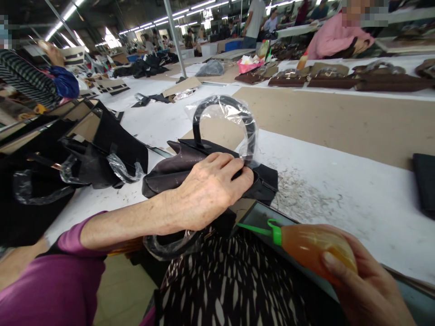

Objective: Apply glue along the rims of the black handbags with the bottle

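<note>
A black handbag (173, 177) lies at the table's near edge, its upper handle (202, 108) standing up in clear plastic wrap. Across the bag's opening lies my left hand (217, 188), fingers curled over the black material near the handle's base. My right hand (360, 271) is wrapped round a squeeze bottle (311, 246) of amber liquid, likely glue. The bottle's green nozzle (254, 228) points left, its tip close to a brown-lined flap (244, 209) at the bag's near side. Whether the tip touches the flap I cannot tell. A second wrapped handle (170, 248) hangs below my left wrist.
Several black bags (118, 131) with wrapped handles stand at the left. Thread scraps (306, 194) litter the white table (356, 181). Brown bags (331, 79) line the far side, near a person in a pink top (331, 34). Another person's striped sleeve (27, 74) shows at left.
</note>
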{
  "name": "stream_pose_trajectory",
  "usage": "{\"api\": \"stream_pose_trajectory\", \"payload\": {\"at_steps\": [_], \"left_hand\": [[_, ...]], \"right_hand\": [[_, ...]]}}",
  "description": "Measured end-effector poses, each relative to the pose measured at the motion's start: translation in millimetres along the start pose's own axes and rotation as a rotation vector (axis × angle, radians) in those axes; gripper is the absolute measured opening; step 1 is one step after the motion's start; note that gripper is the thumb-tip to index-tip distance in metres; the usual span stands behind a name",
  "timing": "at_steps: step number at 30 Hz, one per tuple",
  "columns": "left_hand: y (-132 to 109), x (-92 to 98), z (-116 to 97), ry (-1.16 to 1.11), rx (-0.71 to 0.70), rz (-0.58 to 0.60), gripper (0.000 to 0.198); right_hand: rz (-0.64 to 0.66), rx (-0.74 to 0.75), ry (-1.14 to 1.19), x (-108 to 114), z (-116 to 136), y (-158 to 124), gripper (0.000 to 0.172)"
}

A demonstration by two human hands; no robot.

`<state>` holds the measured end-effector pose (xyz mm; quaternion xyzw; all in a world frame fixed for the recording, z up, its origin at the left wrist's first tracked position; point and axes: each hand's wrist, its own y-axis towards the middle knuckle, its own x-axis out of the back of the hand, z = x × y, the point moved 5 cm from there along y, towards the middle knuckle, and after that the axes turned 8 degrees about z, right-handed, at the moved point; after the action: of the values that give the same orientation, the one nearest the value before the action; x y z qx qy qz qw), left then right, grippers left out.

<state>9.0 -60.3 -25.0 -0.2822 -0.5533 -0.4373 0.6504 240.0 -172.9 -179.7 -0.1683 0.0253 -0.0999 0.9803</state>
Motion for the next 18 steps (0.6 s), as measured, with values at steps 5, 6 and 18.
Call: {"api": "stream_pose_trajectory", "payload": {"at_steps": [5, 6, 18], "left_hand": [[2.8, 4.2, 3.6, -0.041, -0.002, 0.015, 0.034], [3.5, 4.8, 4.7, -0.049, 0.0, 0.022, 0.033], [10.3, 13.3, 48.6, -0.261, 0.178, -0.098, 0.023]], "right_hand": [[-0.118, 0.063, -0.112, 4.5, 10.7, 10.4, 0.062], [-0.139, 0.075, -0.123, 4.6, 12.1, 12.1, 0.061], [-0.393, 0.175, -0.318, 40.3, 50.0, 23.6, 0.058]]}}
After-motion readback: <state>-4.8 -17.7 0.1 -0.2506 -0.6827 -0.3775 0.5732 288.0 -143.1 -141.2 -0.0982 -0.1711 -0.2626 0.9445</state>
